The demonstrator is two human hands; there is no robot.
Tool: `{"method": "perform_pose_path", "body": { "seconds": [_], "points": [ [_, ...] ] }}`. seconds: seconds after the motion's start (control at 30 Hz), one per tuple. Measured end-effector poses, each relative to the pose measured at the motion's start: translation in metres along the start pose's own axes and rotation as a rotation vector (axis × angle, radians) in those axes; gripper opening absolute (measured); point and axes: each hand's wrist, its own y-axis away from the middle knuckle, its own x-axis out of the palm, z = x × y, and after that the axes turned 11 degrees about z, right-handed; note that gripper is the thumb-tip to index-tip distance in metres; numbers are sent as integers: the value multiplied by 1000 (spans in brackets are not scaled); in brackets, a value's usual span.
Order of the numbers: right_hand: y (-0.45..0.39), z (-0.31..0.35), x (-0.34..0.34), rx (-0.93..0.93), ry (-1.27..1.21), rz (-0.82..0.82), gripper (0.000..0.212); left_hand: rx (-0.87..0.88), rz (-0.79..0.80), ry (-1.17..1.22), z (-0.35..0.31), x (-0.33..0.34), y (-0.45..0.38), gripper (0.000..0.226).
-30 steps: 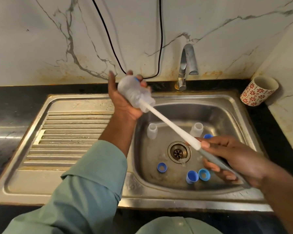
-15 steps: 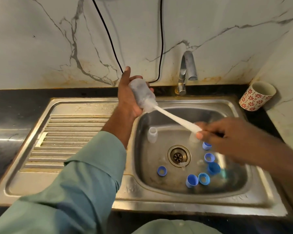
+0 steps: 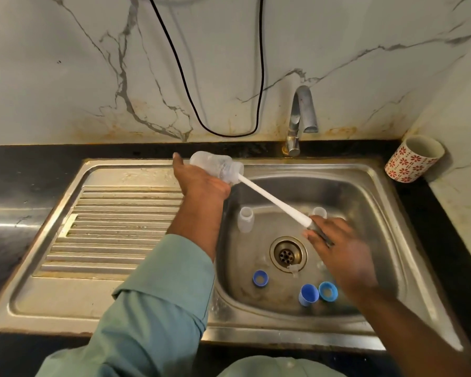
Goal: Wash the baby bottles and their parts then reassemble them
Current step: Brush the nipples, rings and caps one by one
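Note:
My left hand (image 3: 201, 183) grips a clear baby bottle (image 3: 215, 165) lying on its side over the sink's back left rim, mouth toward the basin. A white bottle brush handle (image 3: 275, 201) runs from the bottle's mouth down to my right hand (image 3: 337, 248), which grips its grey end over the drain. In the steel sink basin (image 3: 365, 200) two more clear bottles stand upright: one (image 3: 245, 219) on the left, and the other (image 3: 319, 212) half hidden behind my right hand. Blue rings and caps lie near the front: one ring (image 3: 260, 278), a cap (image 3: 308, 294), another ring (image 3: 328, 290).
A small clear teat (image 3: 293, 268) lies by the drain (image 3: 288, 253). The tap (image 3: 301, 115) stands behind the basin, spout over it. A ribbed draining board (image 3: 114, 227) is at the left. A red-patterned cup (image 3: 413, 159) sits on the black counter at the back right. A black cable (image 3: 191, 104) hangs on the wall.
My left hand has lowered and tilted the bottle flatter toward the sink rim. My right hand has moved left and down along with the brush handle, now covering some blue parts.

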Motion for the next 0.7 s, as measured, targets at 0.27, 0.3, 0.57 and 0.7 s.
{"method": "perform_pose_path", "body": {
  "seconds": [0.27, 0.3, 0.57, 0.7],
  "points": [
    [17, 53, 8, 552, -1063, 700, 40, 317, -252, -68, -13, -5, -17, 60],
    [19, 59, 3, 670, -1292, 850, 42, 361, -258, -99, -15, -6, -18, 51],
    [-12, 69, -46, 358, -490, 593, 44, 745, -73, -538, -26, -6, -24, 19],
    [-48, 46, -88, -132, 578, 110, 19, 543, 6, -818, -24, -19, -19, 20]
  ]
}}
